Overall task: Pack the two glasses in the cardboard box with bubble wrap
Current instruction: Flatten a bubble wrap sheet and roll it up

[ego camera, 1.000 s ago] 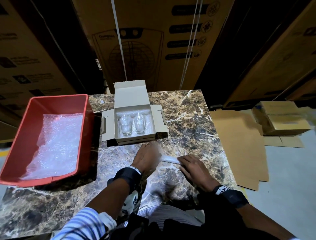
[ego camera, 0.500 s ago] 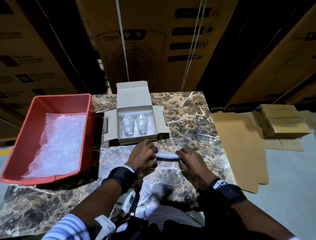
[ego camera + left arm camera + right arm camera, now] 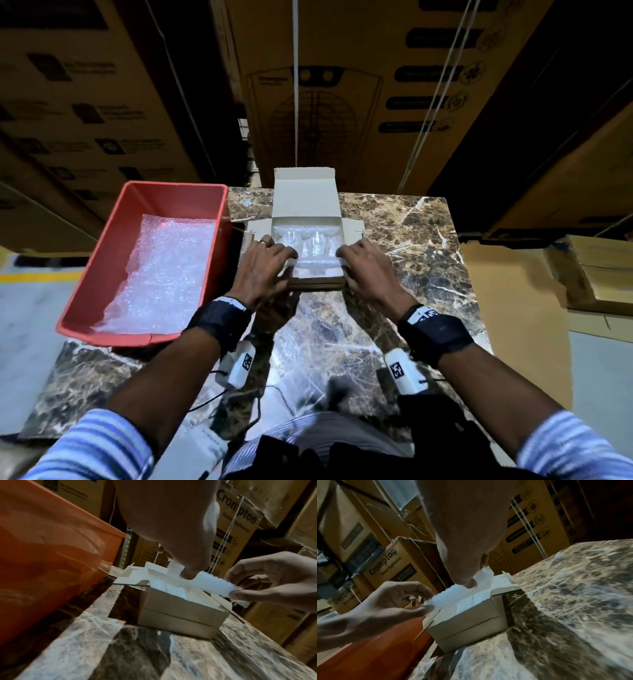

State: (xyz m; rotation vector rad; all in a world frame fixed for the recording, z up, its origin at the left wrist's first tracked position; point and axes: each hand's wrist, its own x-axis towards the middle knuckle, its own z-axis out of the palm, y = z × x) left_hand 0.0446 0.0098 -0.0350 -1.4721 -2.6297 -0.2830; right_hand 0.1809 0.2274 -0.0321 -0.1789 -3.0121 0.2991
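Tall stacks of printed brown cartons wall in the space around us, and in front of us stands a marble table with brown and white veining. On its left side sits a red plastic bin with a sheet of spare bubble wrap lying in its bottom. Just to the right of the bin, at the far middle of the table, rests the small cardboard box, its lid flap standing up at the back and its side flaps folded outward. Inside it we see the two glasses lying side by side on a bubble-wrap lining, only faintly visible through the plastic. Over the near part of the open box we hold a folded strip of bubble wrap, stretched between both hands. Our left hand pinches its left end between thumb and curled fingers, and our right hand pinches the right end the same way. Both hands hang just above the box's near corners.
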